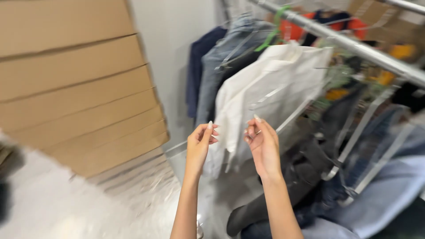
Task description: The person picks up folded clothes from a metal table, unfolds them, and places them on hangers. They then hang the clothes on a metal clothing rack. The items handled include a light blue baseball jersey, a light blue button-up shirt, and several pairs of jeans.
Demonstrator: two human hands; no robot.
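A single head-worn camera looks down and forward, tilted so the clothes rail point(354, 44) runs slantwise across the upper right; it sits close above both raised forearms; stacked cardboard boxes point(75, 84) fill its left side.

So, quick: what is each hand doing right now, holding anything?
Left hand: fingers curled, pinched together; nothing visibly held.
Right hand: fingers curled by the white garment on the rail; whether it grips anything cannot be told.
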